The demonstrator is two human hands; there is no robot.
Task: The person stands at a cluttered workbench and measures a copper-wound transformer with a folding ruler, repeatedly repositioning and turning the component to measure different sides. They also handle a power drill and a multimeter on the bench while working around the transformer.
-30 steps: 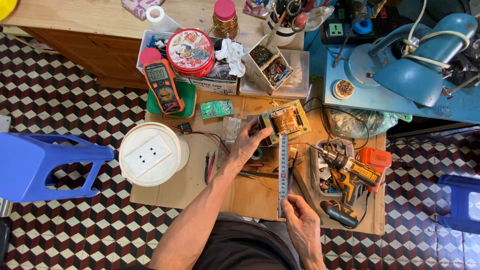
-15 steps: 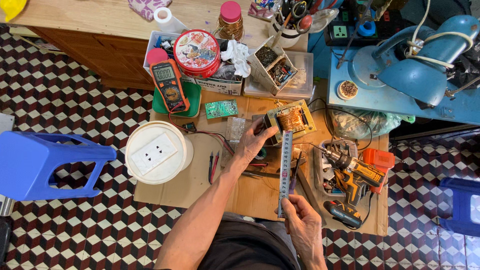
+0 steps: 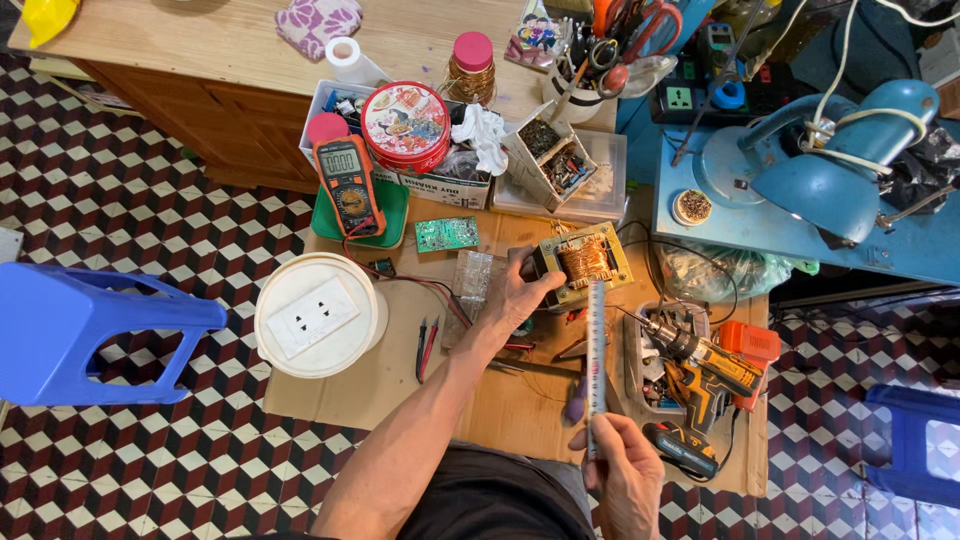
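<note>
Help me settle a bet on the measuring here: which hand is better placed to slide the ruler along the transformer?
Probably the right hand: it already holds the near end of the steel ruler. The left hand grips the transformer, steadying it.

- One camera only, worn on the person's head, looking almost straight down.
- It sits at arm's length above the left hand (image 3: 515, 295) and right hand (image 3: 625, 480).
- Beyond the hands the view faces a wooden desk (image 3: 200, 50); patterned floor (image 3: 130, 460) lies to both sides.
</note>
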